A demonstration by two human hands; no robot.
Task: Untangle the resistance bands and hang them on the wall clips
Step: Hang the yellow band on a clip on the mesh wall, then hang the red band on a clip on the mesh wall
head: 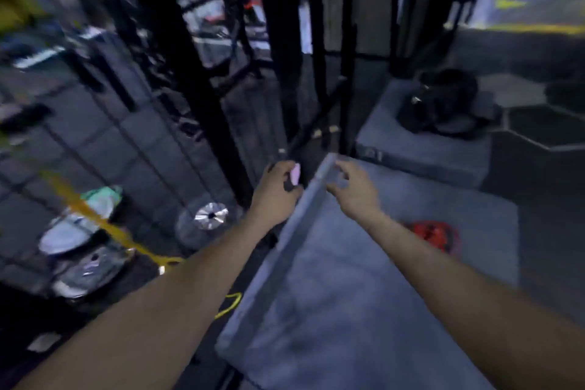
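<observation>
The view is blurred by motion. My left hand [278,188] is curled round a small pale pink and black object [295,176], held out beside a black upright post [281,73]. My right hand [351,188] reaches forward over the far corner of a grey padded box [348,294], its fingers loosely curled with nothing in them. A red resistance band [435,234] lies bunched on the box's right side, behind my right forearm. A yellow band [104,225] stretches across the floor at the left, and a thin yellow loop [229,305] lies by the box's left edge.
Black rack posts and a wire grid [152,142] stand ahead and to the left. A second grey box [421,149] at the back right carries a black bag [443,104]. A round silver plate [210,215] and pale items [79,231] lie on the floor at left.
</observation>
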